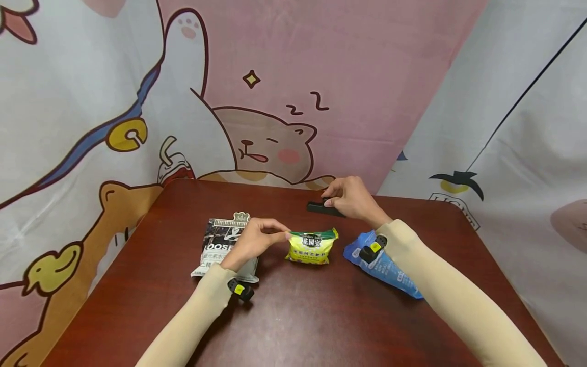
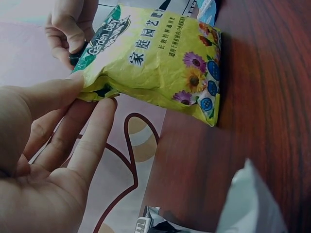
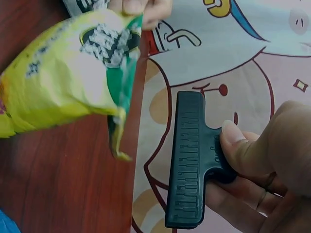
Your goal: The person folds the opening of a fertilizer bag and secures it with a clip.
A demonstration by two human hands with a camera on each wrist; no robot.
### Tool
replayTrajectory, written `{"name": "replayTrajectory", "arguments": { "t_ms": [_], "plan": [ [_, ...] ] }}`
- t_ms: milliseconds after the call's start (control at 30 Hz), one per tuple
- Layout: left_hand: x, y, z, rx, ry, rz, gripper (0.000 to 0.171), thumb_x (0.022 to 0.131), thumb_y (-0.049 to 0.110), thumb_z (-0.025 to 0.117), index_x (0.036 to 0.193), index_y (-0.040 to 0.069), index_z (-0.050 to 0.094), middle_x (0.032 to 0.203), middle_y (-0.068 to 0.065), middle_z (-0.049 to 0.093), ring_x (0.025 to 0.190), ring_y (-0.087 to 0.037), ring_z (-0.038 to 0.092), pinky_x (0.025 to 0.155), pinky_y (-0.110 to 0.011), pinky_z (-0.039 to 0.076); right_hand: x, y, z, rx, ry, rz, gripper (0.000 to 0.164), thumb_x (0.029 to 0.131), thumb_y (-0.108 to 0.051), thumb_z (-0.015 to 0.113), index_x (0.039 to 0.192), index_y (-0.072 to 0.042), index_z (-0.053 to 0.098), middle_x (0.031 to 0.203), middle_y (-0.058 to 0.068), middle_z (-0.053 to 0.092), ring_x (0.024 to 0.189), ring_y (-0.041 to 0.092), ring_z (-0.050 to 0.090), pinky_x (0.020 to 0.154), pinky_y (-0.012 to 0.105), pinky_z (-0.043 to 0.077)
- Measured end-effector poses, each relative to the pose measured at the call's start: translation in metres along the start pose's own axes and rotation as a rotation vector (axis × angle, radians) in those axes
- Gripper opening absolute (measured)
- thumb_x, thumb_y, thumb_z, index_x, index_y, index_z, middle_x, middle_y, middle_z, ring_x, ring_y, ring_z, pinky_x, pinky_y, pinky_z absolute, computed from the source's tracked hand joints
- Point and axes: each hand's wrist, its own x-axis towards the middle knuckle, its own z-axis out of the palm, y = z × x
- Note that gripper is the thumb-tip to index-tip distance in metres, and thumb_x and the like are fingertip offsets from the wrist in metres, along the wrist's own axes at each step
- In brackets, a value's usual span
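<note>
The left hand [image 1: 251, 241] pinched the green top edge of a plump yellow seed packet [image 1: 312, 247], a crinkled glossy plastic pouch printed with flowers that lay at the middle of the dark red wooden table [image 1: 298, 316]; its contents could not be seen. The right hand [image 1: 350, 198] gripped a long, ridged black plastic bag clip [image 3: 187, 160] behind the packet. 2 more pouches lay flat: a black-and-white bag [image 1: 220, 244] and a blue bag [image 1: 390, 270].

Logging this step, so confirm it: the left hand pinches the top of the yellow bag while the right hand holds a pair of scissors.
Not scissors. The right hand holds a black clip, plain in the right wrist view. The left hand does pinch the top of the yellow bag.
</note>
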Motion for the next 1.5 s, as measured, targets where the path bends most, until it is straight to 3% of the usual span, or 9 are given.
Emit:
{"name": "replayTrajectory", "arguments": {
  "t_ms": [367, 633, 833, 1200, 1500],
  "plan": [
    [0.004, 0.001, 0.000, 0.002, 0.005, 0.007, 0.009, 0.087, 0.025, 0.083, 0.095, 0.022, 0.083, 0.095, 0.000, 0.079, 0.087, -0.019, 0.073, 0.088, -0.054, 0.058, -0.021, -0.018, 0.003, 0.039, 0.031, -0.035, 0.012, 0.085, -0.002, 0.078, 0.093, -0.010, 0.081, 0.087, 0.003, 0.077, 0.071, 0.013, 0.070, 0.064, 0.031, 0.055],
    [0.000, 0.000, 0.001, 0.007, 0.002, -0.009, 0.008, 0.088, 0.025, 0.082, 0.095, 0.022, 0.083, 0.095, 0.001, 0.079, 0.093, -0.032, 0.074, 0.087, -0.054, 0.058, -0.036, -0.029, 0.012, 0.042, 0.028, -0.067, 0.014, 0.083, 0.000, 0.078, 0.091, -0.011, 0.081, 0.090, 0.002, 0.077, 0.069, 0.010, 0.069, 0.062, 0.029, 0.054],
    [-0.002, 0.000, 0.001, 0.012, 0.003, -0.015, 0.006, 0.089, 0.026, 0.082, 0.094, 0.024, 0.083, 0.095, 0.002, 0.079, 0.092, -0.027, 0.074, 0.089, -0.057, 0.057, -0.042, -0.036, 0.017, 0.064, 0.022, -0.076, 0.013, 0.083, 0.002, 0.078, 0.089, -0.010, 0.080, 0.086, 0.003, 0.077, 0.068, 0.008, 0.069, 0.063, 0.027, 0.057],
    [-0.002, 0.002, -0.001, 0.015, 0.009, -0.018, 0.008, 0.088, 0.026, 0.082, 0.095, 0.022, 0.083, 0.097, -0.002, 0.079, 0.089, -0.021, 0.073, 0.088, -0.054, 0.057, -0.049, -0.045, 0.026, -0.014, 0.030, -0.105, 0.012, 0.083, 0.000, 0.077, 0.089, -0.010, 0.080, 0.086, -0.004, 0.073, 0.067, 0.006, 0.063, 0.060, 0.027, 0.051],
    [0.001, 0.000, 0.000, 0.002, 0.006, -0.001, 0.008, 0.087, 0.024, 0.083, 0.094, 0.021, 0.083, 0.097, -0.003, 0.079, 0.088, -0.022, 0.073, 0.087, -0.054, 0.058, -0.050, -0.047, 0.036, -0.070, 0.089, -0.141, 0.010, 0.080, -0.002, 0.081, 0.086, -0.010, 0.080, 0.081, -0.006, 0.071, 0.065, 0.003, 0.062, 0.060, 0.025, 0.050]
  ]
}}
